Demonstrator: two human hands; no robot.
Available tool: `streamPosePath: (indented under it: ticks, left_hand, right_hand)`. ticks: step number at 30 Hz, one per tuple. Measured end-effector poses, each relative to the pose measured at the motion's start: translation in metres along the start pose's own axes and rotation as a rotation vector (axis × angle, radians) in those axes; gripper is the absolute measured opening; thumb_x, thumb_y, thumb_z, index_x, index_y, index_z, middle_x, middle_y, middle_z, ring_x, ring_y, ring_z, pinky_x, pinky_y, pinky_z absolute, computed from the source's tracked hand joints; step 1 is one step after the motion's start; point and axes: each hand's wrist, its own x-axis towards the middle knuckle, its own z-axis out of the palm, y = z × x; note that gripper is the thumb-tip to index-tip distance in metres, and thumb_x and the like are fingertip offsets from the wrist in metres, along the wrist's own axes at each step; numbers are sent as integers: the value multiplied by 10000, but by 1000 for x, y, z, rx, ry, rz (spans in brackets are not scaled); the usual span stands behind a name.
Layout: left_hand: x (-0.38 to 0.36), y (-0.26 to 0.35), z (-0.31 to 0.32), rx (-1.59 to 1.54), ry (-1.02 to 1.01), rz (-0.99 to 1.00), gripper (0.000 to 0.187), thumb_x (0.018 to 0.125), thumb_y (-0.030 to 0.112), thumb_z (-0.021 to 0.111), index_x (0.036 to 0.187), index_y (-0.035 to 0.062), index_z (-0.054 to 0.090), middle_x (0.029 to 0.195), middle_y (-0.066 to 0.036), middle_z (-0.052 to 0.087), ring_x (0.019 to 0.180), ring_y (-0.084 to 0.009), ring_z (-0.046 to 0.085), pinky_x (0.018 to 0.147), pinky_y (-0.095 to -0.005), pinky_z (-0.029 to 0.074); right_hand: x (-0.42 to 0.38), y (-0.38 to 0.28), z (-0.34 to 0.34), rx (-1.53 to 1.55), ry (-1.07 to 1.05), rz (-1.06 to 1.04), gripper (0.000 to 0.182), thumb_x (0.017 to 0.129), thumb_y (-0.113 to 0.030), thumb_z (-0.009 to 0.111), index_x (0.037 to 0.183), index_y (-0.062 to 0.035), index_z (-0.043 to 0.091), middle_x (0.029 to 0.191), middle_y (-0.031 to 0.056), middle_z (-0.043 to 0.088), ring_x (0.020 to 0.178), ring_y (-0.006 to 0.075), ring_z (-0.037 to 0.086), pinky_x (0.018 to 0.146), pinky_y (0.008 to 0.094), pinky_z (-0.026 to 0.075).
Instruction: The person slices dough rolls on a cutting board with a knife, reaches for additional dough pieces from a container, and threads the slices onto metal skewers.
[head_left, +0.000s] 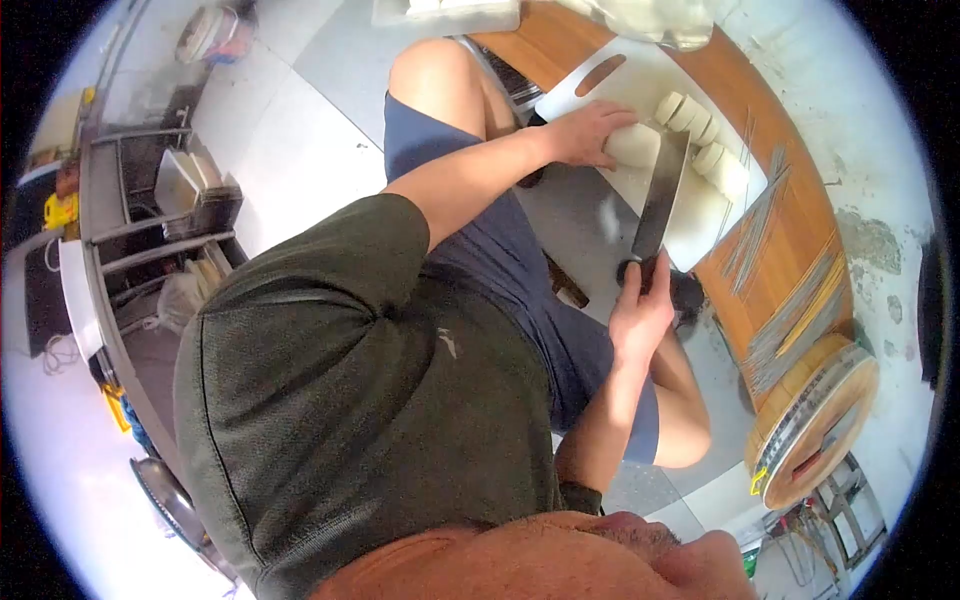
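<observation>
My left hand (588,132) presses down on a white cylindrical roll (634,146) lying on a white cutting board (640,80). My right hand (640,305) grips the dark handle of a cleaver (660,200), and its broad blade stands on the board at the cut end of the roll. Several cut white pieces (705,140) lie in a row on the board just beyond the blade. The board rests on a round wooden table (800,230). My bare knees and blue shorts are beside the table.
Bundles of thin metal skewers (790,300) lie across the wooden table right of the board. A plastic bag (650,20) and a white tray (445,12) sit at the far end. A metal rack (160,210) with trays stands on the left over pale floor tiles.
</observation>
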Motion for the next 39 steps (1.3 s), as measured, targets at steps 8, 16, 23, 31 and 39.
streamPosePath:
  ticks: [8, 16, 23, 31, 39]
  left_hand:
    - [-5, 1, -3, -138, 166, 36, 463, 794, 274, 769, 1162, 23, 643, 1224, -172, 579, 1154, -360, 540, 993, -411, 448]
    - [-4, 1, 3, -235, 118, 15, 327, 840, 185, 727, 1133, 52, 665, 1241, -164, 582, 1148, -348, 549, 968, -412, 473]
    - [-3, 1, 4, -255, 103, -10, 311, 842, 160, 716, 1131, 54, 669, 1221, -165, 593, 1124, -357, 561, 967, -420, 471]
    - [-1, -3, 10, -174, 231, 122, 273, 838, 171, 720, 1086, 67, 673, 1106, -138, 610, 1013, -360, 582, 902, -431, 477]
    - [3, -5, 10, -296, 301, 11, 246, 869, 160, 666, 1087, 45, 670, 1006, -143, 636, 949, -340, 606, 863, -411, 494]
  right_hand:
    - [15, -10, 23, -31, -6, -137, 430, 943, -122, 587, 1349, 1, 520, 1163, 266, 645, 1104, 381, 638, 890, 409, 511]
    - [16, -9, 26, -140, -2, -183, 424, 941, -142, 588, 1339, -8, 535, 1132, 265, 651, 1049, 420, 633, 862, 438, 516]
    - [15, -7, 27, -181, 12, -195, 426, 934, -147, 596, 1331, -1, 539, 1116, 269, 652, 1027, 431, 633, 848, 455, 514]
    - [12, -9, 29, -192, 16, -203, 424, 932, -139, 600, 1325, 10, 540, 1114, 280, 650, 1030, 439, 629, 851, 458, 514]
    - [12, -12, 33, -199, 13, -176, 432, 937, -145, 597, 1341, -8, 530, 1076, 277, 657, 995, 438, 637, 828, 474, 516]
